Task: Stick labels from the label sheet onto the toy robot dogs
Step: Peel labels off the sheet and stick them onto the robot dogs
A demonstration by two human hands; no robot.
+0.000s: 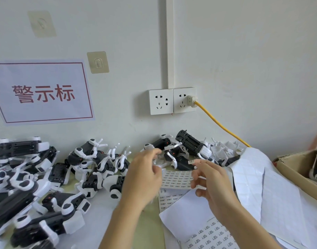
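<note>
Toy robot dogs (93,164), black and white, are heaped along the back edge of the surface (150,225) against the wall, with the thickest pile spread toward the left edge and a smaller cluster near the middle of the back edge. Blank white backing sheets (272,198) are draped over the right side of the surface, and a cardboard box (295,169) is seen at the right edge with another toy dog inside it. A printed sign (43,92) with red characters is fixed to the wall above the left pile; a double wall socket (172,101) is mounted further right, with a yellow cable (220,123) plugged into it. More printed label sheets (209,234) are laid at the front edge. The label sheet (175,178) is held up over the middle of the surface, just in front of the toy dogs, and is gripped at its right end by the right hand (213,184), whose fingers are curled round it. The left hand (145,173) is raised beside the sheet's left end, blurred; whether its fingers are pinched on anything cannot be told. A small label (191,161) is seen at the right fingertips
</note>
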